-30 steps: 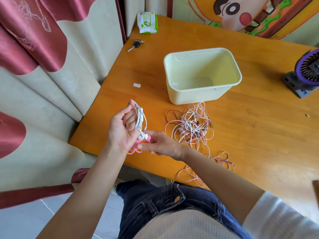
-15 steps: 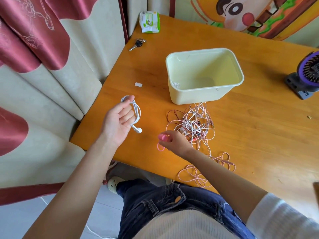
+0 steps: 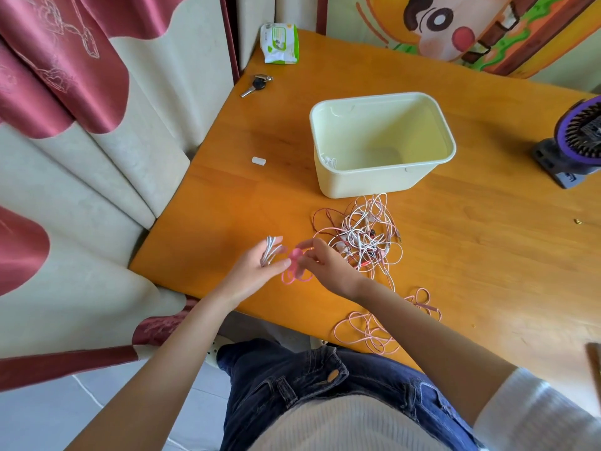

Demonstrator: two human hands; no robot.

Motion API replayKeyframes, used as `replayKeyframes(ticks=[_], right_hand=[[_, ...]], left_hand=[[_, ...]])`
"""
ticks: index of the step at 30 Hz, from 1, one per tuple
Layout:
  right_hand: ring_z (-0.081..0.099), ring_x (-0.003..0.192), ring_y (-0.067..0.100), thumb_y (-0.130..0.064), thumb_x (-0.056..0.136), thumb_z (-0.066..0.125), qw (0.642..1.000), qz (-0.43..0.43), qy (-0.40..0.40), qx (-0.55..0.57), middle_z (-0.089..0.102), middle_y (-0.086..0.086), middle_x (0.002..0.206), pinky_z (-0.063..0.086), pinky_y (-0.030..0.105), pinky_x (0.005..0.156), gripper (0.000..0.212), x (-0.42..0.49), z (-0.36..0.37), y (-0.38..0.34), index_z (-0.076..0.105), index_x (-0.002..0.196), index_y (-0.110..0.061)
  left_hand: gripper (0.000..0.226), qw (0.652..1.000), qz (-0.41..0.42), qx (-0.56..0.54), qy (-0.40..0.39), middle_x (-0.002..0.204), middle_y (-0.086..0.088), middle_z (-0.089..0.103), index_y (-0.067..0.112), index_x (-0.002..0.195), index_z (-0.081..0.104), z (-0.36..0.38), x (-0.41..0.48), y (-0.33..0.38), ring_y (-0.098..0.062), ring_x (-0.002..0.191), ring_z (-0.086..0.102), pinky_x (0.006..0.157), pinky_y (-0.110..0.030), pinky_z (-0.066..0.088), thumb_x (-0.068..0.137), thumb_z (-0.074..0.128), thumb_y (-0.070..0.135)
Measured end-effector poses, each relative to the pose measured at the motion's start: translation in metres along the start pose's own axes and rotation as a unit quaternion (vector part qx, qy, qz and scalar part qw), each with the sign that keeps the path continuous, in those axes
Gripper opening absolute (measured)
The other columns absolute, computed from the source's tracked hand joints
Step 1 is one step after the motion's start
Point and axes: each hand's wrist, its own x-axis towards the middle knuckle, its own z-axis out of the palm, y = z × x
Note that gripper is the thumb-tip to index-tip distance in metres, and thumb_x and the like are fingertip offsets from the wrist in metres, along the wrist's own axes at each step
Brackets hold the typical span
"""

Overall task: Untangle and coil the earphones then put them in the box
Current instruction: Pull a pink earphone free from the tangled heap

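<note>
Head view: left hand, fingers loosely curled round a coiled white earphone bundle; right hand, fingertips pinching a pink earphone piece, both over the table near its front edge. Tangled earphone pile lies just right of the hands, before the cream box; loose pink cable sits at the table edge.

On the table, the box stood behind the tangle; keys and wipes lay far left, a fan right, a loose cord at the near edge.
</note>
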Motion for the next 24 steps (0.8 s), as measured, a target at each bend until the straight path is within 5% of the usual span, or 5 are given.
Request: replayKeyframes(ticks=[5,10,14,18,24], right_hand=[[0.052,0.05,-0.008,-0.01,0.101,0.036,0.998,-0.007,-0.022,0.06,0.058,0.003,0.071,0.038,0.007,0.052,0.021,-0.009,0.003,-0.016,0.041,0.115,0.005],[0.035,0.04,-0.001,-0.01,0.101,0.034,0.995,0.022,-0.033,0.096,0.052,0.003,0.066,0.028,0.013,0.042,0.018,-0.008,0.003,-0.016,0.041,0.115,0.0],[0.032,0.04,0.0,-0.008,0.101,0.03,0.995,0.028,-0.027,0.089,0.047,0.001,0.064,0.025,0.015,0.042,0.019,-0.008,-0.002,-0.015,0.042,0.116,-0.005],[0.033,0.044,0.004,-0.008,0.101,0.035,0.996,0.019,0.043,0.079,0.046,-0.003,0.06,0.026,0.017,0.043,0.021,-0.007,-0.021,-0.006,0.049,0.115,-0.011],[0.03,0.043,0.009,-0.015,0.099,0.043,0.994,0.017,0.094,0.048,0.058,-0.004,0.062,0.028,0.021,0.043,0.02,-0.007,-0.024,0.005,0.054,0.117,-0.015]], left_hand=[[0.036,0.996,0.023,-0.078,0.021,0.109,0.0,0.068,0.014,0.122,0.058,0.006,0.0,-0.001,-0.017,0.104,0.063,0.09,-0.037,0.048,0.088,0.066,0.023],[0.023,0.996,0.043,-0.079,-0.001,0.086,-0.008,0.07,0.006,0.11,0.062,0.001,0.0,0.003,-0.016,0.082,0.065,0.075,-0.031,0.047,0.089,0.062,0.013],[0.014,0.998,0.062,0.021,0.008,0.08,0.001,0.067,0.013,0.097,0.067,-0.003,0.004,0.006,-0.006,0.073,0.063,0.065,-0.018,0.046,0.083,0.07,0.013],[0.03,0.98,0.056,0.183,0.06,0.093,-0.001,0.069,0.01,0.107,0.068,-0.014,0.006,-0.003,-0.017,0.083,0.066,0.066,-0.023,0.048,0.079,0.074,0.02],[0.044,0.973,0.062,0.188,0.117,0.116,-0.002,0.066,0.01,0.123,0.059,-0.009,0.019,0.0,-0.016,0.083,0.067,0.06,-0.005,0.045,0.082,0.071,0.017]])
